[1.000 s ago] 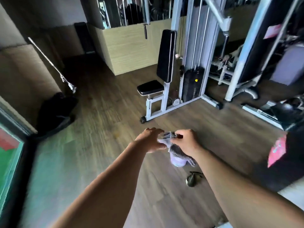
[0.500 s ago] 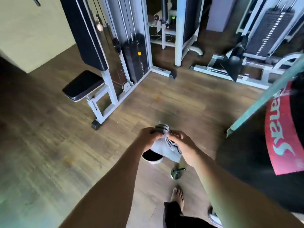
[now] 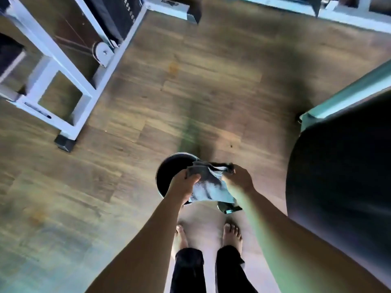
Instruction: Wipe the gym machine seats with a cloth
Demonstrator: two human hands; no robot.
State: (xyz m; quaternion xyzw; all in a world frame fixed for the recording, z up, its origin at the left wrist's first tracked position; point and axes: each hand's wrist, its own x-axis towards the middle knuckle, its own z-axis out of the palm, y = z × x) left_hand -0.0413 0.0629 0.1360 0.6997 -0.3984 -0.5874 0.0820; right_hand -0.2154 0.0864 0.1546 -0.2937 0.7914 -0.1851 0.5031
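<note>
We see both hands gripping a grey cloth (image 3: pixel 208 187) above a dark round bucket (image 3: pixel 169 174) on the wood floor (image 3: pixel 190 92); the left hand (image 3: pixel 183 183) pinches its left edge, the right hand (image 3: pixel 240 179) its upper corner; the white machine frame (image 3: pixel 63 81) stands well apart at upper left; bare feet (image 3: pixel 231 235) lie below.

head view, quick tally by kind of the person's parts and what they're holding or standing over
hands: 2, left and right
bare feet: 2
cloth: 1
round dark bucket: 1
total: 6
</note>
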